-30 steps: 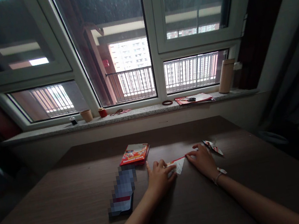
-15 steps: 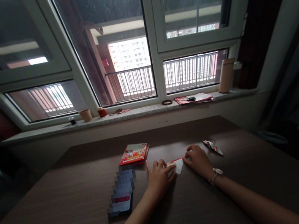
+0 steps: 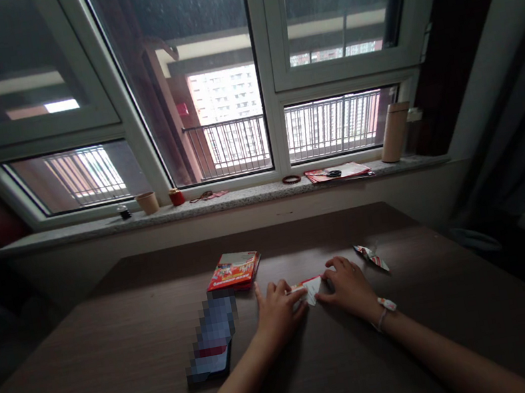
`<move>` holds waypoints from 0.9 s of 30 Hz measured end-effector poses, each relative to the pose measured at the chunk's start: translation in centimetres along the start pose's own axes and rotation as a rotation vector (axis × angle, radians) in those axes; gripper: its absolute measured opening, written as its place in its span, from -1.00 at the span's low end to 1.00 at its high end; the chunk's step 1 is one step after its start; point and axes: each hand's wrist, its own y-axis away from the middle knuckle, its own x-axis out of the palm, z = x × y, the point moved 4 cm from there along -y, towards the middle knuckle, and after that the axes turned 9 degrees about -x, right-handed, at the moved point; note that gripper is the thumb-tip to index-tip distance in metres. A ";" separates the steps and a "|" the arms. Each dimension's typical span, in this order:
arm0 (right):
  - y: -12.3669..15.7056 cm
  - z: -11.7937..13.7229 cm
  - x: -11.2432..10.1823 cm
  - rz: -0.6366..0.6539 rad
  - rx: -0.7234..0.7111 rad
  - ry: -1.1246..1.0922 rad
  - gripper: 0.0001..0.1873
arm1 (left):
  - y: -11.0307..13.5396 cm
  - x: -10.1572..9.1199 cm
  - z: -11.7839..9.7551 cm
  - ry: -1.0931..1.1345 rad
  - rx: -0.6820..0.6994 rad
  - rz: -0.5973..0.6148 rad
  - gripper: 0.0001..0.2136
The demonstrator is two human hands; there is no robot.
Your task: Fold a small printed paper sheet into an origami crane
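A small folded piece of red and white paper (image 3: 312, 287) lies on the dark wooden table (image 3: 118, 357) between my two hands. My left hand (image 3: 276, 310) rests on its left end, fingers curled and pressing down. From the right, my right hand (image 3: 348, 288) pinches the paper's edge with its fingertips. A band with a small tag sits on my right wrist.
A red packet (image 3: 233, 270) lies just beyond my left hand. A phone (image 3: 212, 337) lies to the left. A small folded paper figure (image 3: 372, 257) sits right of my right hand. The windowsill (image 3: 242, 198) holds cups, scissors on red paper and a tall flask (image 3: 393, 133).
My right hand has slid leftward along the paper toward my left hand. The visible part of the paper is shorter now. My left hand has stayed in place.
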 end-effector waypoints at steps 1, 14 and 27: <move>0.1 0.1 0.1 0.010 0.000 -0.002 -0.53 | 0.0 0.0 0.0 -0.001 -0.003 0.004 -0.72; 1.1 0.0 0.8 0.034 0.032 -0.027 -0.33 | 0.2 0.2 0.2 0.020 0.008 -0.034 -0.71; 1.1 1.2 0.2 -0.058 -0.291 -0.341 -0.89 | 0.3 0.3 0.3 0.072 0.017 -0.053 -0.71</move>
